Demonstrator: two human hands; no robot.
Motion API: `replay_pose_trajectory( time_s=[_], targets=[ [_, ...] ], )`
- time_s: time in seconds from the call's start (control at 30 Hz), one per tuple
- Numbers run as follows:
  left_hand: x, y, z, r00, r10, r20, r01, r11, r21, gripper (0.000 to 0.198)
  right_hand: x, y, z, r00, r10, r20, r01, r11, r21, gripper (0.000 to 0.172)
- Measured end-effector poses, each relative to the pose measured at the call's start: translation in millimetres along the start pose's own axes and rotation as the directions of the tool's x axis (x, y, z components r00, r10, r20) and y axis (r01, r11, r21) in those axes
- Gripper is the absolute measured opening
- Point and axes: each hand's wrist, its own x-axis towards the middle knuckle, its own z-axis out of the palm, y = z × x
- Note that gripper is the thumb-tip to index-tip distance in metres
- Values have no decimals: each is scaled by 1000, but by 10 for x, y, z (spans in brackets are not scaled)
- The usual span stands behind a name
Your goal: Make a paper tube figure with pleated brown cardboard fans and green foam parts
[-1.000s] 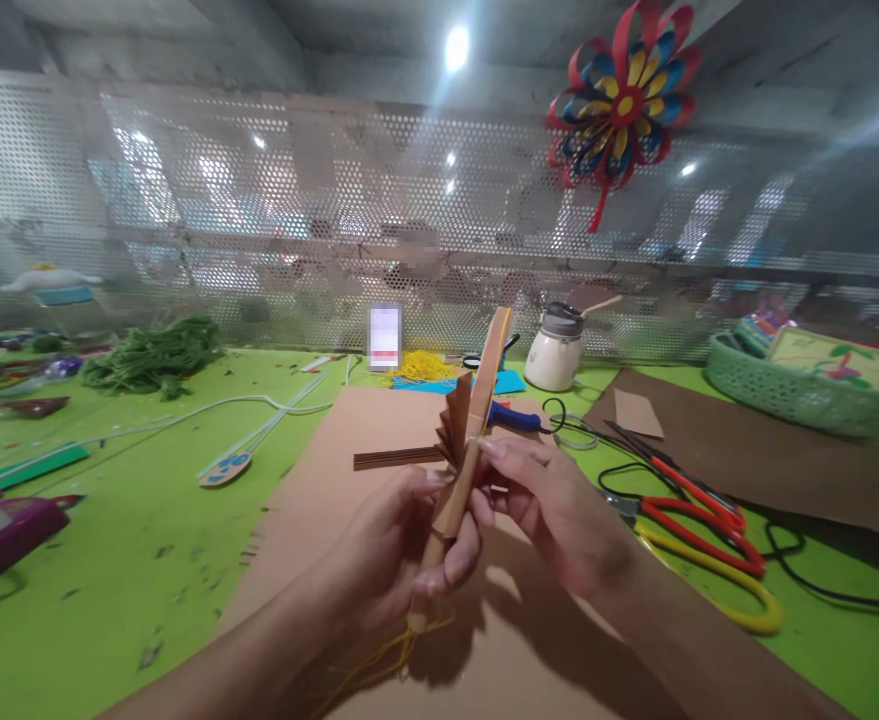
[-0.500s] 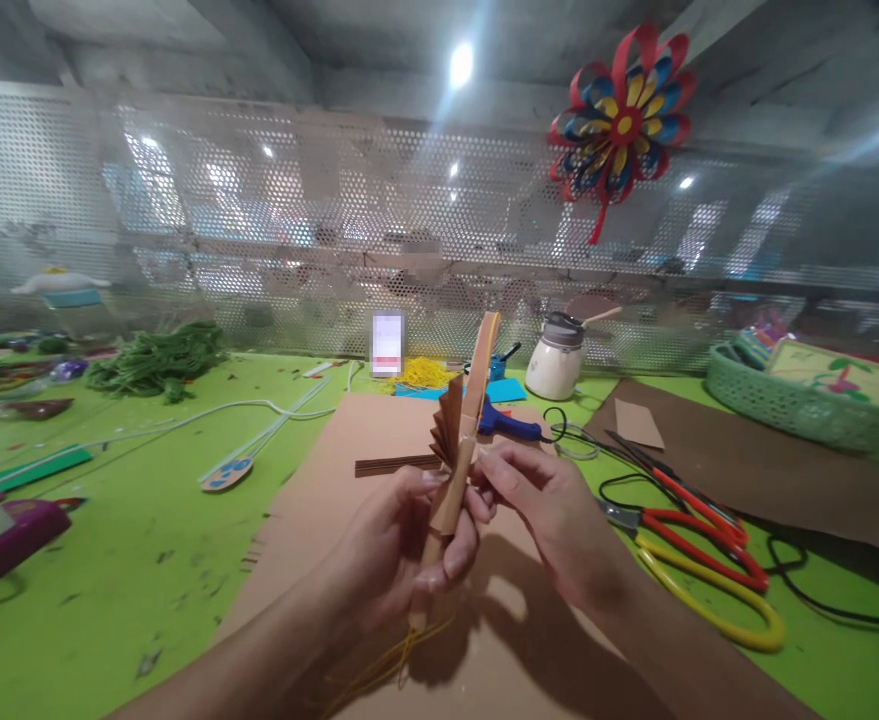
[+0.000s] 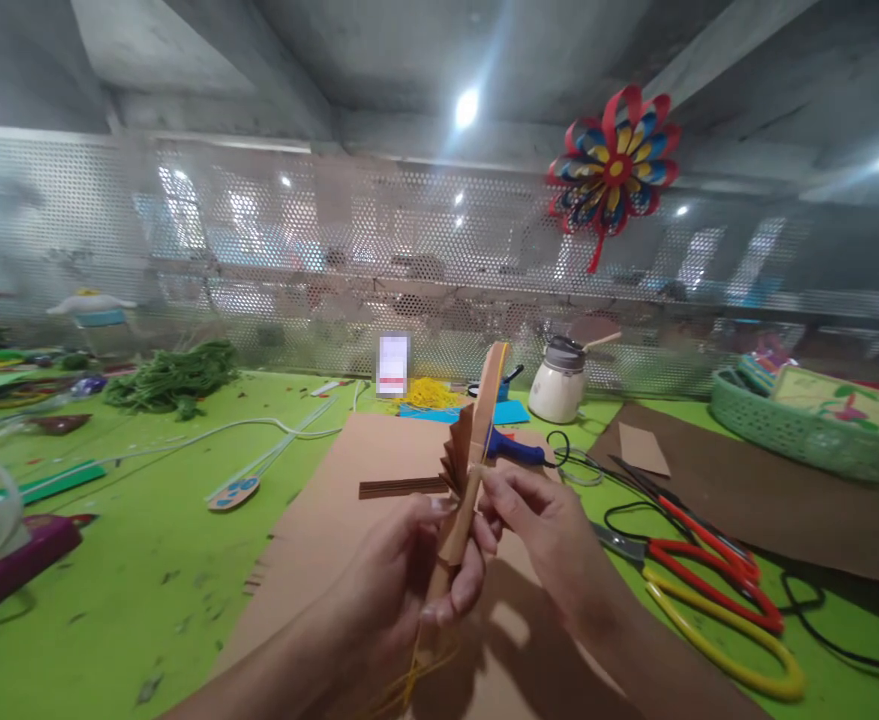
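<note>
My left hand (image 3: 401, 560) is wrapped round the lower part of a tan paper craft piece (image 3: 488, 395), a long rolled and folded strip standing tilted. A dark brown pleated paper fan (image 3: 458, 445) sticks out of its left side. My right hand (image 3: 540, 525) pinches at the craft piece's right side, near the fan's base; whatever lies between its fingertips is too small to make out. Yellow string (image 3: 409, 690) hangs below the left hand. Beneath both hands lies a tan paper sheet (image 3: 311, 520), with a folded brown paper strip (image 3: 394, 487) on it.
Scissors with red handles (image 3: 716, 580) and a yellow-handled pair (image 3: 731, 645) lie at right. Behind my hands are a blue glue gun (image 3: 518, 450) and a white jar (image 3: 557, 390). A green basket (image 3: 799, 420) stands at far right; a purple power strip (image 3: 26, 560) lies left.
The view has tilted up slightly, so everything sits lower in the picture. Both hands keep their hold on the craft piece, with hardly any finger movement.
</note>
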Motion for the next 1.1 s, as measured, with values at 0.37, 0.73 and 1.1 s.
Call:
replay_pose_trajectory(
  time_s=[0.37,0.73,1.1],
  targets=[
    [37,154,-44,973,164,-164,-153,985,81,36,-22,168,19,998,63,28,-61,996,-62,23],
    [55,172,-5,947,144,-288,-119,987,105,32,-29,79,-42,999,-33,2,33,999,-9,32],
    [72,131,29,934,183,-306,-157,982,110,30,-8,172,-42,999,-47,-18,43,982,-185,28]
  ],
)
